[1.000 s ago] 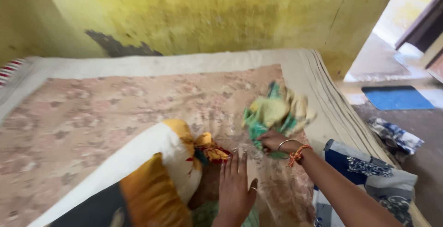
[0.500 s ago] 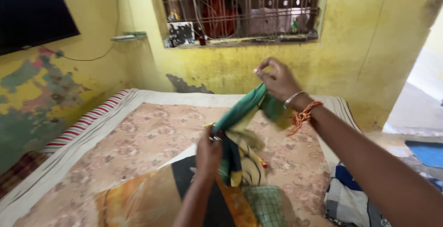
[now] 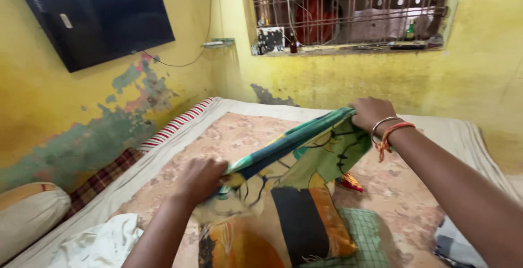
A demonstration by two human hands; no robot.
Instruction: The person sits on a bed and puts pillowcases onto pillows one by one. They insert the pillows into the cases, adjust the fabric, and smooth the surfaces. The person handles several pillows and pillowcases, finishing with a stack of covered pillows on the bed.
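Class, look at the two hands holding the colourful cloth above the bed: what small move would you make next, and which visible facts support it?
Probably draw the hands apart to pull the top edge taut. The left hand and right hand each grip an end of the patterned cloth, which sags and creases between them above the bed.

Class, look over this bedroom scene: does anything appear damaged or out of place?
Yes. The yellow wall beneath the dark screen is damaged, its paint peeled into green and pink patches. White cloth lies crumpled at the bed's edge.
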